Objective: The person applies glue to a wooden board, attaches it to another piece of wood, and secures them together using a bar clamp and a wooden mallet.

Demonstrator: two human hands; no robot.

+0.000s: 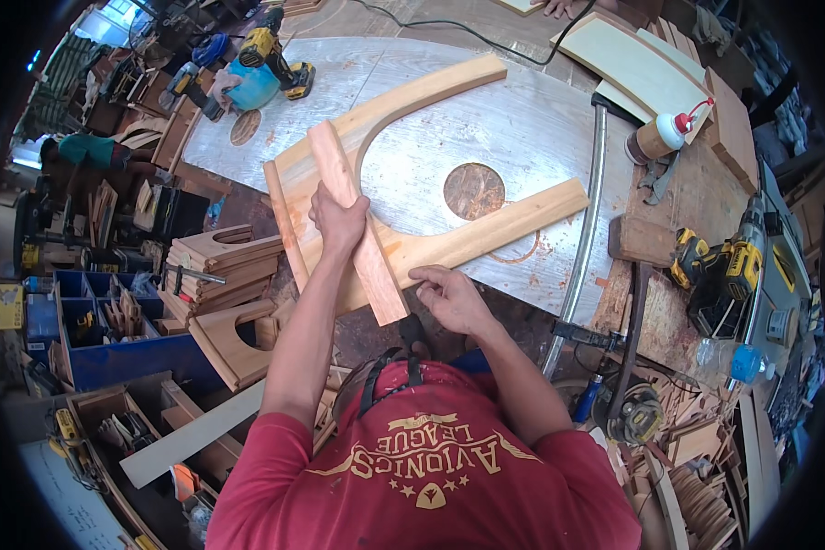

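My left hand (339, 214) grips a straight, reddish wooden block (378, 275) that lies slantwise across a U-shaped wooden frame piece (481, 234). The thumb rests on the block's right side, and the fingers go over its left edge. At the frame's lower edge, near the base of its straight arm, is my right hand (447, 295), index finger extended towards the wood and the other fingers curled, holding nothing that shows. The frame has a curved inner cutout and a strip of wood along its left end. It lies on a grey wood-grained panel (412, 103) with round holes.
A long bar clamp (588, 206) crosses the panel's right side. Beyond it are a glue bottle (660, 137), a wooden mallet (636, 240) and cordless drills (742, 261). More drills (261, 51) stand at the back left. Shaped boards (227, 268) are stacked at left. Another person's hand (557, 7) is at the far edge.
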